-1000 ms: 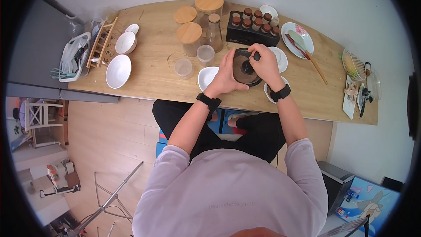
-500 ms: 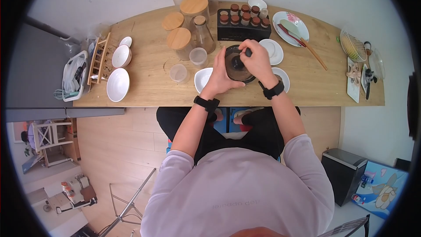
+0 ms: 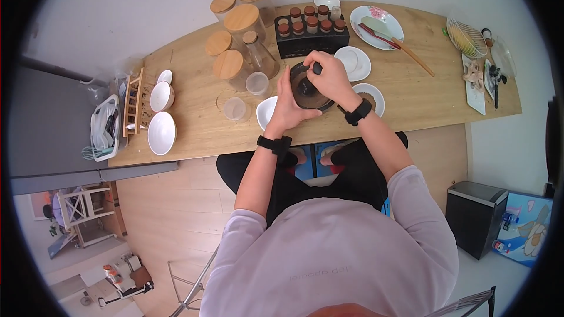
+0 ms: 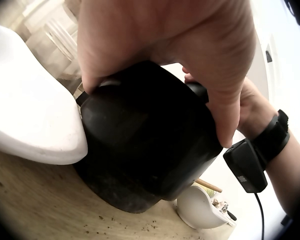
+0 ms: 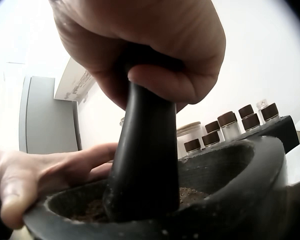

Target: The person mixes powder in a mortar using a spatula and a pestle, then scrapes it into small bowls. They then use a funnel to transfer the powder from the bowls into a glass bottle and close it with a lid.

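Observation:
My left hand holds a black stone mortar from the side, thumb and fingers spread round its rim. In the right wrist view, my right hand grips the upper end of a black pestle, fingers curled round it. The lower end of the pestle stands in the mortar, slightly tilted, among brown coarse powder. A white dish lies just left of the mortar. To its right is a small white bowl with something brown inside, close by my right wrist.
Behind the mortar stands a black rack of spice jars, with white saucers to its right. Wooden-lidded jars and clear plastic cups stand left. A floral plate bears spatulas; white bowls sit far left.
The head view has turned, so the table appears shifted left and tilted. Both hands stay on the mortar and pestle, with the pestle's lower end still inside the mortar.

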Available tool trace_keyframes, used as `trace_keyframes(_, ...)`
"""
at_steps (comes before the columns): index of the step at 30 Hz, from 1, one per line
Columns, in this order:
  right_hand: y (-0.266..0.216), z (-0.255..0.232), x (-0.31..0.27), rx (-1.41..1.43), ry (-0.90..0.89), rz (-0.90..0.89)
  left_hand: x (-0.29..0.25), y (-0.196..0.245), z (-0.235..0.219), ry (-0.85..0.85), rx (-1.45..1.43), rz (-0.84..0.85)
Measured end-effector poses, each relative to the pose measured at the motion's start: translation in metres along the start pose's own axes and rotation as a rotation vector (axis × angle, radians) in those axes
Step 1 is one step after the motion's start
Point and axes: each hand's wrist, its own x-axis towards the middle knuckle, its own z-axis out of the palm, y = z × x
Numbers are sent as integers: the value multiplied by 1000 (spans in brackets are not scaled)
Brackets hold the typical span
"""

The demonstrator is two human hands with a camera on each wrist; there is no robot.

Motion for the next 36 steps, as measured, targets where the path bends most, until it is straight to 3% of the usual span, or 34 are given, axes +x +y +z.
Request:
trace_keyframes(4,0,4,1,52,67,54,-2,1,1,3,-22,-6)
trace_keyframes(8,11,6,6,37,-39,38,0,3,0,-6,-40,-12)
trace_keyframes(11,3,-5,5,-43,40,-11,0,1,1,5,10,7)
trace_keyframes(17,9,-4,-5,-47,-72,18,-1,2,0,-11,-10,-12)
trace_keyframes(20,-5,-11,-7,-47,8,-34,-1,4,0,11,-8,0)
trace_keyframes(26,0,-3,-11,-7,-90,35,-2,2,1,5,-23,-1)
trace_keyframes(30,-9,-16,-8,-75,-2,-6,-2,6,0,11,32,-7)
trace_keyframes(36,0,-10,-9,-116,-115,32,-1,5,1,4,-2,-5)
